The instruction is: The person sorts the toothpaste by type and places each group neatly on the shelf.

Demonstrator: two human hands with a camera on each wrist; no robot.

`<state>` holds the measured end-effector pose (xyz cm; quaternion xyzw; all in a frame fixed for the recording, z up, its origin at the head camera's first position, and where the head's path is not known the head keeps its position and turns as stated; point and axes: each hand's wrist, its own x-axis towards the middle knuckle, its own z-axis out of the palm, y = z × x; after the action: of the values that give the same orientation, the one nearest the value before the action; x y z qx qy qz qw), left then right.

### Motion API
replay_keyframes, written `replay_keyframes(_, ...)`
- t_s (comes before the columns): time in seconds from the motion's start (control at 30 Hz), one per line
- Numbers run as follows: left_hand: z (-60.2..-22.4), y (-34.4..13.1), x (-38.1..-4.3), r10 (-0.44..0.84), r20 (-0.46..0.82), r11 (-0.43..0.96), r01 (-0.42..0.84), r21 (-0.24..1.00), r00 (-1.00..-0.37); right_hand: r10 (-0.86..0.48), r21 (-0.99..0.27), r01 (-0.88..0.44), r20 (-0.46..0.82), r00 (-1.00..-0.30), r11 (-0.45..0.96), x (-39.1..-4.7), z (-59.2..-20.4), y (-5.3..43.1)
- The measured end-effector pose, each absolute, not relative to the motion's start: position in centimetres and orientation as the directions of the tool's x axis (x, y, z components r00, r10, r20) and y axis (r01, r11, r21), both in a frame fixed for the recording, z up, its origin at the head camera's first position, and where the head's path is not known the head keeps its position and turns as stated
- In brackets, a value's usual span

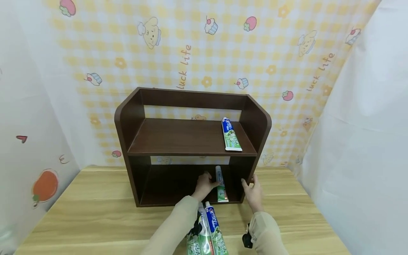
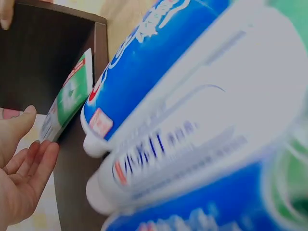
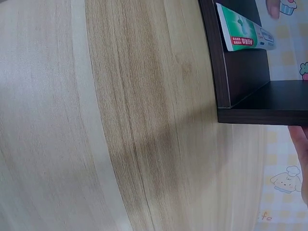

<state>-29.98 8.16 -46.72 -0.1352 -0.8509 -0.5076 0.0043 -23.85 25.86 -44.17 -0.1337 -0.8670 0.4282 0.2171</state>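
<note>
A toothpaste tube (image 1: 221, 184) in green and white lies on the lower board of a dark brown two-tier shelf (image 1: 178, 136), near its right side. Beside that tube is my left hand (image 1: 204, 185), thumb towards it and fingers relaxed; in the left wrist view the fingertips (image 2: 48, 147) are close to the tube, contact unclear. My right hand (image 1: 254, 194) grips the shelf's right side panel, its thumb at the front edge and its fingers along the outer face. In the right wrist view only part of this hand (image 3: 300, 144) shows.
Another toothpaste tube (image 1: 231, 136), blue, white and green, lies at the right of the upper board. Several tubes (image 1: 214, 226) lie side by side on the wooden table (image 1: 95, 212) before the shelf, partly under my left sleeve. Patterned cloth (image 1: 197, 53) hangs behind.
</note>
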Motion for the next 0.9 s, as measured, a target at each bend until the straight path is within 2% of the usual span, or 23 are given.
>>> replay_keyframes(0.43, -45.6, 3.6, -26.5, 0.298, -0.004, 0.452, 0.138, 0.881, -0.954, 0.41, -0.803, 0.063, 0.234, -0.882, 0.593, -23.4, -44.0, 25.8)
replay_keyframes(0.9, -46.3, -0.4, -24.4, 0.223, -0.026, 0.517, 0.096, 0.851, -0.974, 0.396, -0.801, 0.074, 0.211, -0.894, 0.594, -23.2, -43.7, 25.8)
